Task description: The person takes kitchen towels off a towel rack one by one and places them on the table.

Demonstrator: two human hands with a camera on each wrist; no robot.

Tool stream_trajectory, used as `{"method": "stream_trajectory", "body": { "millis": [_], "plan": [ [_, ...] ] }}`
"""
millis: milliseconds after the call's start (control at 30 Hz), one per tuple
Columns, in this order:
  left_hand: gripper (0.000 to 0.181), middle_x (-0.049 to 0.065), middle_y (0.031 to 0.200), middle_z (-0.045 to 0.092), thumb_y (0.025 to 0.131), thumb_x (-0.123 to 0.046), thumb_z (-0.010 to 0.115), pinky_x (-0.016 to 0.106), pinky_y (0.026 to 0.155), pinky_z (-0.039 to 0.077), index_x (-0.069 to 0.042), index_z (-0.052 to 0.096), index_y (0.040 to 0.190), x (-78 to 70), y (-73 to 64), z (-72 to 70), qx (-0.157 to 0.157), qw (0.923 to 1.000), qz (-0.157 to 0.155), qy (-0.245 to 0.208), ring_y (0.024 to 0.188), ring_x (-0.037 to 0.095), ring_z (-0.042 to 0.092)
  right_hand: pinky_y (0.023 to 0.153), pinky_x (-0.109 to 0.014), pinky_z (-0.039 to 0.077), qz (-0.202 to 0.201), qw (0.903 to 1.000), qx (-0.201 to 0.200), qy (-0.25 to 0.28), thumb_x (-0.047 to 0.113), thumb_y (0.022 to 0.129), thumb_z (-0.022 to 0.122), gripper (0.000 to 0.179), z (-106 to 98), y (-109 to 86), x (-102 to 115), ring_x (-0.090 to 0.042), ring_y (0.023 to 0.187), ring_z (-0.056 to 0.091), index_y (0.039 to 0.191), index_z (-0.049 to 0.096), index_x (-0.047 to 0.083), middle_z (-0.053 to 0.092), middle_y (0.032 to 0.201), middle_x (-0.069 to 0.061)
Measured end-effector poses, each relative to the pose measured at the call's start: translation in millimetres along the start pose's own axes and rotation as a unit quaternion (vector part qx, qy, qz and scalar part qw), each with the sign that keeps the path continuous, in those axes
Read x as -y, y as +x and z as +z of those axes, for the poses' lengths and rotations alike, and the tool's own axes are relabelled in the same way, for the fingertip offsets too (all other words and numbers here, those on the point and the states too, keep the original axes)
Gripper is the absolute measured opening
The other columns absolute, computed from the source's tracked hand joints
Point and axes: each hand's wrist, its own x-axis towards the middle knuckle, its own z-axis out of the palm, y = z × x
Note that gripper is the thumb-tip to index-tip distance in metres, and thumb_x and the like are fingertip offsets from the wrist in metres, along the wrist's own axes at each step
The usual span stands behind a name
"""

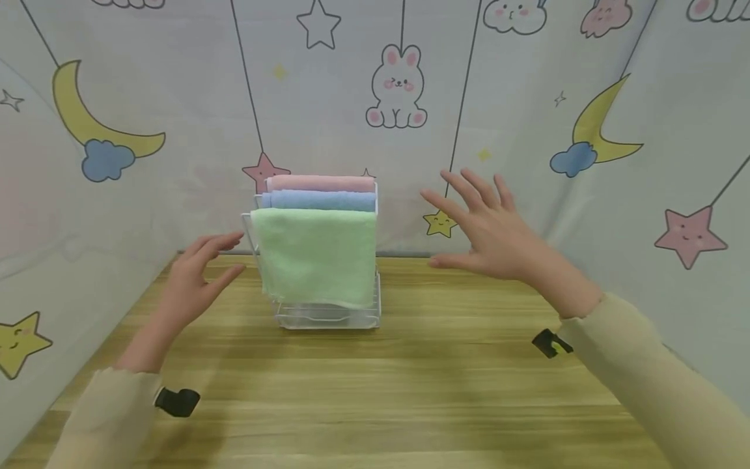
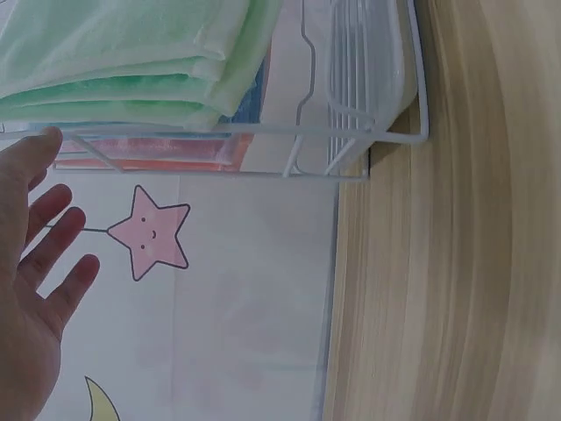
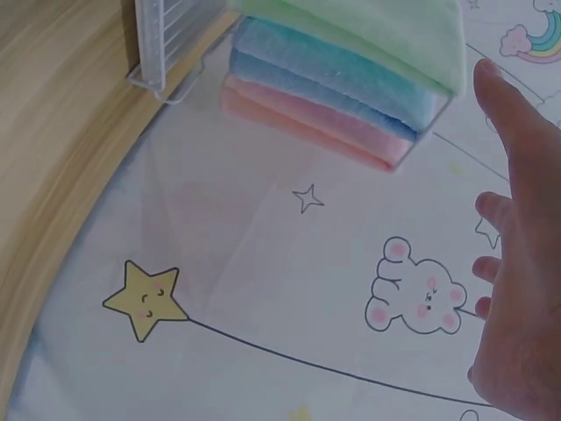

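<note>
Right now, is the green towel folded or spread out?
The green towel is folded, hanging on the rack: the left wrist view shows several layers at its edge.

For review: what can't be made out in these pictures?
Head view: lower parts of blue towel and pink towel, behind the green towel.
Left wrist view: part of the left hand, beyond the left edge.
Right wrist view: part of the rack, beyond the top edge.

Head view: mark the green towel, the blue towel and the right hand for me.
Green towel (image 1: 316,257): head view, middle of its front face.
Blue towel (image 1: 319,200): head view, its visible top strip.
Right hand (image 1: 494,233): head view, middle of the hand.
</note>
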Motion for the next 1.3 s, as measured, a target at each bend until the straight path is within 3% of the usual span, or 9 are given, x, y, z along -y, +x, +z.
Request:
{"method": "stream_trajectory", "body": {
  "millis": [133, 233, 400, 667, 800, 967, 1300],
  "plan": [
    [0.042, 0.015, 0.118, 0.063, 0.089, -0.004, 0.071, -0.001, 0.094, 0.038, -0.005, 0.061, 0.130, -2.5, 3.1, 9.6, -0.022, 0.9985, -0.013, -0.049, 0.107, -0.006, 0.054, 0.119, -0.070, 0.002, -0.006, 0.9999, -0.002, 0.013, 0.071, 0.081, 0.063, 0.095, -2, 14.8, 7, -0.035, 0.154, 0.004, 0.157, 0.017, 0.037, 0.007, 0.167, -0.005],
    [0.035, 0.015, 0.116, 0.064, 0.091, -0.004, 0.069, -0.002, 0.090, 0.041, -0.002, 0.062, 0.125, -5.0, 4.4, 14.7, -0.026, 0.9960, -0.029, -0.080, 0.104, -0.017, 0.049, 0.119, -0.068, 0.001, -0.015, 0.9996, -0.001, 0.026, 0.071, 0.082, 0.063, 0.095, -2, 24.9, 13, -0.034, 0.154, 0.003, 0.157, 0.016, 0.036, 0.006, 0.168, -0.005],
    [0.027, 0.013, 0.111, 0.065, 0.092, -0.002, 0.066, 0.000, 0.086, 0.044, -0.001, 0.065, 0.119, -8.2, 4.8, 20.2, -0.036, 0.9912, -0.056, -0.115, 0.100, -0.015, 0.053, 0.120, -0.067, 0.000, -0.025, 0.9989, -0.002, 0.039, 0.073, 0.082, 0.061, 0.094, -3, 39.3, 22, -0.032, 0.154, 0.001, 0.157, 0.016, 0.037, 0.004, 0.168, -0.003],
    [0.020, -0.029, 0.104, 0.059, 0.096, -0.006, 0.063, 0.004, 0.083, 0.049, 0.001, 0.065, 0.114, -8.3, 3.6, 30.0, -0.046, 0.9779, -0.100, -0.177, 0.100, -0.013, 0.058, 0.121, -0.066, 0.002, -0.034, 0.9985, -0.012, 0.040, 0.076, 0.078, 0.062, 0.098, -3, 56.3, 31, -0.030, 0.155, 0.002, 0.156, 0.018, 0.038, 0.007, 0.168, -0.002],
    [0.020, -0.028, 0.103, 0.062, 0.096, -0.005, 0.062, 0.005, 0.084, 0.050, 0.003, 0.064, 0.114, -10.0, 3.6, 32.7, -0.054, 0.9704, -0.112, -0.207, 0.097, -0.012, 0.061, 0.122, -0.065, 0.001, -0.039, 0.9979, -0.017, 0.048, 0.076, 0.078, 0.063, 0.098, -2, 63.5, 35, -0.030, 0.155, 0.004, 0.156, 0.019, 0.038, 0.008, 0.168, -0.002],
    [0.023, -0.023, 0.101, 0.066, 0.095, -0.003, 0.062, 0.009, 0.083, 0.053, 0.009, 0.061, 0.114, -10.6, 4.3, 34.1, -0.052, 0.9539, -0.125, -0.268, 0.092, -0.007, 0.064, 0.122, -0.063, 0.003, -0.048, 0.9963, -0.023, 0.068, 0.075, 0.077, 0.065, 0.098, -1, 73.1, 40, -0.029, 0.154, 0.006, 0.156, 0.020, 0.037, 0.011, 0.167, -0.001],
    [0.022, -0.016, 0.100, 0.071, 0.093, -0.006, 0.066, 0.012, 0.081, 0.056, 0.002, 0.065, 0.114, -6.6, 2.5, 34.5, -0.052, 0.9308, -0.152, -0.328, 0.089, -0.002, 0.067, 0.122, -0.053, 0.020, -0.061, 0.9859, -0.031, 0.152, 0.065, 0.076, 0.074, 0.099, 5, 90.1, 54, -0.028, 0.148, 0.022, 0.155, 0.026, 0.032, 0.025, 0.162, -0.004]
  ]
}}
